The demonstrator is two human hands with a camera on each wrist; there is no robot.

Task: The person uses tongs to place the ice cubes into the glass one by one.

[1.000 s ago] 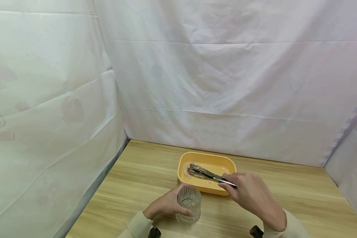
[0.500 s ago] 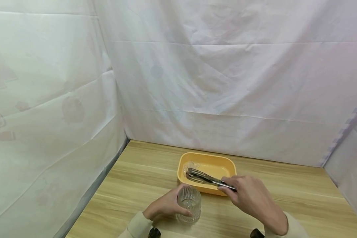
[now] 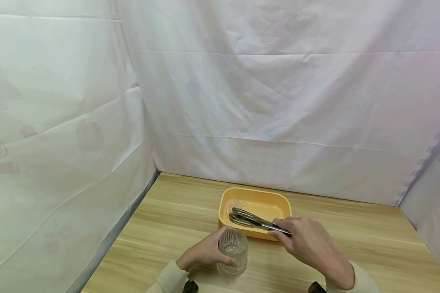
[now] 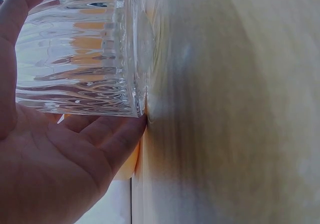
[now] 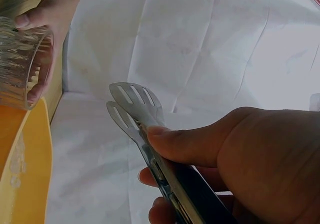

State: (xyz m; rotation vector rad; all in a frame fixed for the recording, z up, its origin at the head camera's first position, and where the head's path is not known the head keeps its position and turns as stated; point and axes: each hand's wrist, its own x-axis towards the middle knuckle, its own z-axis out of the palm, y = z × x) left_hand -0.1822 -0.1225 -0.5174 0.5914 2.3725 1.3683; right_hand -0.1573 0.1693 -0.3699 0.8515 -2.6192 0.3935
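Observation:
My left hand (image 3: 209,248) holds a clear ribbed drinking glass (image 3: 238,250) upright on the table, its thumb across the near side. Close up in the left wrist view, the fingers lie along the glass (image 4: 80,59) near its base. My right hand (image 3: 309,240) grips metal tongs (image 3: 254,219) with slotted ends, hovering over the near side of a yellow tray (image 3: 286,201). In the right wrist view the slotted ends (image 5: 137,99) stand slightly apart, with nothing visible between them. Small clear pieces (image 3: 236,202) lie in the tray's left part.
The wood-grain table (image 3: 168,215) extends on both sides of the tray. White cloth (image 3: 242,101) hangs behind the table and along its left and right sides. The glass stands just in front of the tray's near left corner.
The tongs have shifted slightly toward me and to the left, their tips lower in the head view. Over the last half second hardly anything moves. My left hand and the glass stay put.

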